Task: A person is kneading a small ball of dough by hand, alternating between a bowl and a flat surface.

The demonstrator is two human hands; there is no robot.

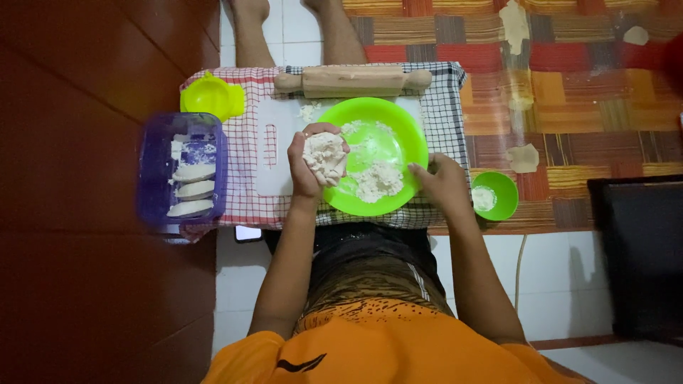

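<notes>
Dough lump (325, 158) squeezed in left hand (307, 165), grip closed round it, over green plate (409, 142). Right hand (442, 183) steadies plate rim, fingers loosely open. Rolling pin (353, 80) beyond; purple container (151, 171) at left.

Rolling pin (353, 80) behind plate (398, 128); container (153, 171) left, bowl (506, 186) right.

dough lump (325, 158) | white, crumbly | cupped in palm | above green plate (398, 135) rim
</notes>
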